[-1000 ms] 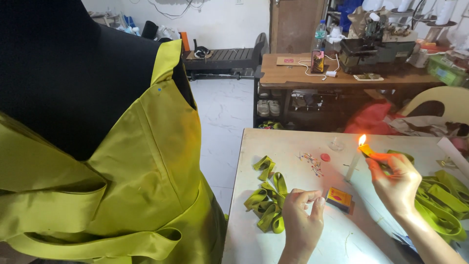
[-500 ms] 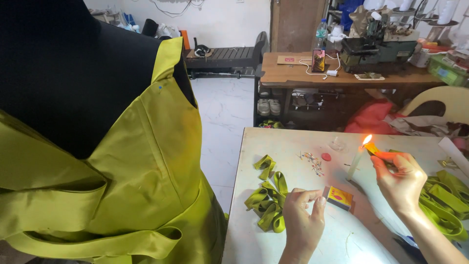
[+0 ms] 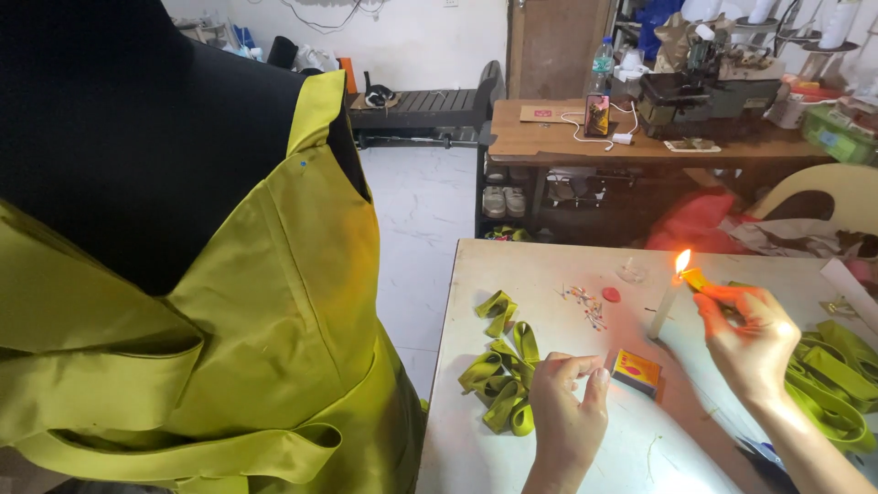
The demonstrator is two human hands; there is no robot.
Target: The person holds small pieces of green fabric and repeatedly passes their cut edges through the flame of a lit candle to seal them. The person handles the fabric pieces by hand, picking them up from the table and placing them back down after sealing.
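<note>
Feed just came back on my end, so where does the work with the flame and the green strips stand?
Done: a candle stands lit on the table, with the matchbox beside it. In hand: the right hand holds a green strip end at the flame, while the left hand pinches by the loose strips. Left: that pile and the strips at the right edge; whether any are finished, I cannot tell.

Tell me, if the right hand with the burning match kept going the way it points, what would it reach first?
Probably the white candle: the right hand aims its lit match up-left, the flame right at the candle's top, though depth is unclear.
</note>
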